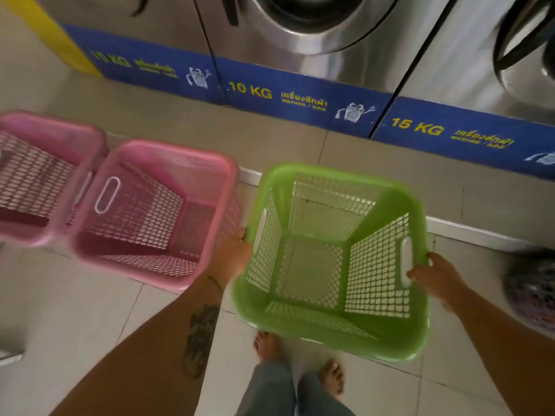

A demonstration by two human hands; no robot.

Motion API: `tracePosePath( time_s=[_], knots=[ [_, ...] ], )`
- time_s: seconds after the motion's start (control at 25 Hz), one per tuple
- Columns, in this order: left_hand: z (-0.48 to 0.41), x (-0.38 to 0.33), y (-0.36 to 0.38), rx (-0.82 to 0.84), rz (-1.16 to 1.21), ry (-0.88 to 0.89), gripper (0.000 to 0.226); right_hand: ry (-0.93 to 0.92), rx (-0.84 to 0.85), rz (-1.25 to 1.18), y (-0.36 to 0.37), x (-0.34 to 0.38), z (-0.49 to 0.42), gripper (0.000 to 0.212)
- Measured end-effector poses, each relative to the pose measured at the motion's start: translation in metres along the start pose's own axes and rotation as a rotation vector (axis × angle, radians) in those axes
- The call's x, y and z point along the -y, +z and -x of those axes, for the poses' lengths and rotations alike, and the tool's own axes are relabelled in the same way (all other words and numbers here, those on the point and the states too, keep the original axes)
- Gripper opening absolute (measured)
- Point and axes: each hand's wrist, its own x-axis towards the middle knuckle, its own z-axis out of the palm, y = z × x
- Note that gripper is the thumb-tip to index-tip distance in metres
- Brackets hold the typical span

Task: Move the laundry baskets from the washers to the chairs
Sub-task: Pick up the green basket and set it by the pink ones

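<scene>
An empty green mesh laundry basket (330, 259) is in the middle of the view, in front of the washers. My left hand (232, 253) grips its left rim by the handle slot. My right hand (435, 276) grips the right rim, fingers through the white handle slot. The basket looks slightly tilted; whether it rests on the floor I cannot tell. Two empty pink mesh baskets stand on the floor to its left: one (156, 211) close beside my left hand, the other (39, 175) at the left edge.
A row of steel front-load washers (315, 40) with blue base panels runs along the back. A raised tiled step (450, 226) lies before them. A dark patterned bundle (528, 289) sits at the right edge. My bare feet (300, 364) stand on the tiled floor below the green basket.
</scene>
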Motion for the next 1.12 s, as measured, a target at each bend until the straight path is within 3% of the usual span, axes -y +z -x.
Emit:
tracePosePath(
  time_s=[0.24, 0.44, 0.6, 0.76, 0.96, 1.12],
  knots=[
    [-0.005, 0.018, 0.038, -0.01, 0.011, -0.046, 0.069, 0.025, 0.026, -0.115, 0.066, -0.041, -0.049, 0.076],
    [0.002, 0.031, 0.051, -0.035, -0.116, -0.009, 0.079, -0.03, -0.008, -0.089, 0.082, -0.07, -0.052, 0.075],
    [0.025, 0.025, 0.052, -0.006, -0.269, -0.047, 0.066, -0.044, 0.094, -0.005, 0.074, -0.074, -0.03, 0.07],
    [0.075, -0.003, 0.034, 0.042, -0.319, -0.021, 0.065, -0.13, 0.149, 0.045, 0.042, -0.052, 0.02, 0.078],
    [0.168, -0.044, -0.02, -0.078, -0.214, 0.086, 0.051, -0.314, 0.131, 0.164, -0.02, -0.013, 0.119, 0.071],
    [0.246, -0.076, -0.065, -0.232, -0.313, 0.24, 0.023, -0.528, 0.047, 0.182, -0.057, 0.027, 0.192, 0.046]
  ],
)
